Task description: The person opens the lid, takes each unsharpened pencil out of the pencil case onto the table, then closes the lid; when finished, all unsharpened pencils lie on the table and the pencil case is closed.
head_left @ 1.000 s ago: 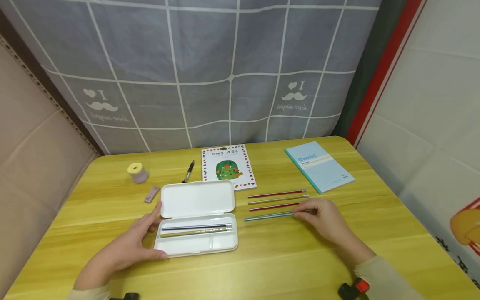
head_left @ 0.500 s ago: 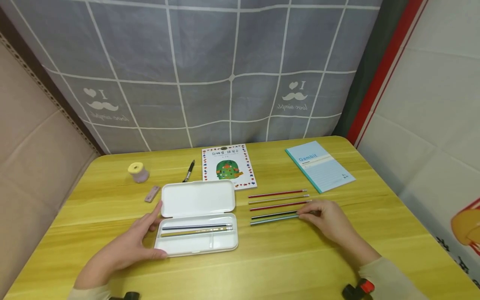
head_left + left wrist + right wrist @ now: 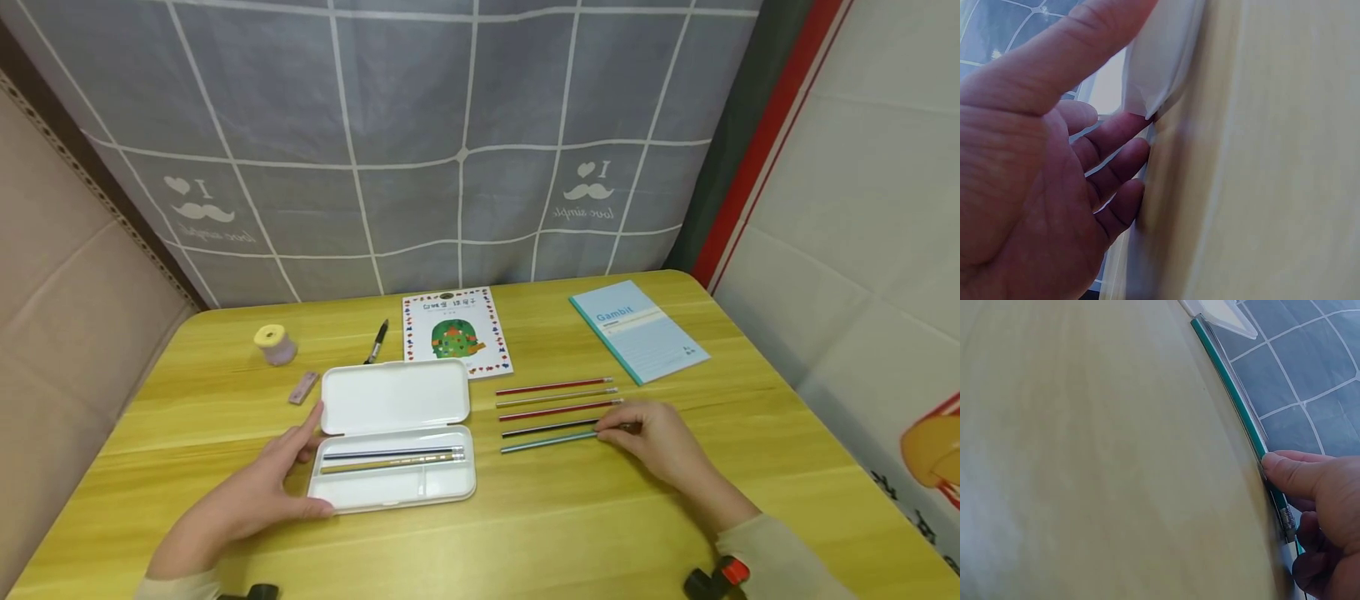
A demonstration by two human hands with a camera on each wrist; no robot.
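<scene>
- We see the right hand (image 3: 647,435) pinching the green pencil (image 3: 549,442) between thumb and forefinger, close to its eraser end, with the other fingers curled beneath.
- The green pencil lies toward the table's right half, its free end pointing at the case, and it is the nearest of a row of five to the person.
- Beyond it, going toward the table's far edge, we count a black pencil (image 3: 549,429), a lower red pencil (image 3: 555,411), a yellow pencil (image 3: 555,399) and an upper red pencil (image 3: 553,387), roughly parallel.
- We find the left hand (image 3: 258,492) spread around the left side of the white case (image 3: 371,493), thumb at its near left corner and forefinger by the lid; it touches the case without closing round it.
- The lid is folded back, and in the tray we see a dark pencil (image 3: 386,455) and a gold pencil (image 3: 386,465) side by side.
- Left of the lid lies a pink eraser (image 3: 303,388); a pen (image 3: 377,342) lies behind the lid.
- A yellow-topped jar (image 3: 276,345) stands toward the table's far left corner, a picture book (image 3: 457,325) lies by the far edge, and a blue notebook (image 3: 640,333) lies near the far right corner of the table (image 3: 540,542).
</scene>
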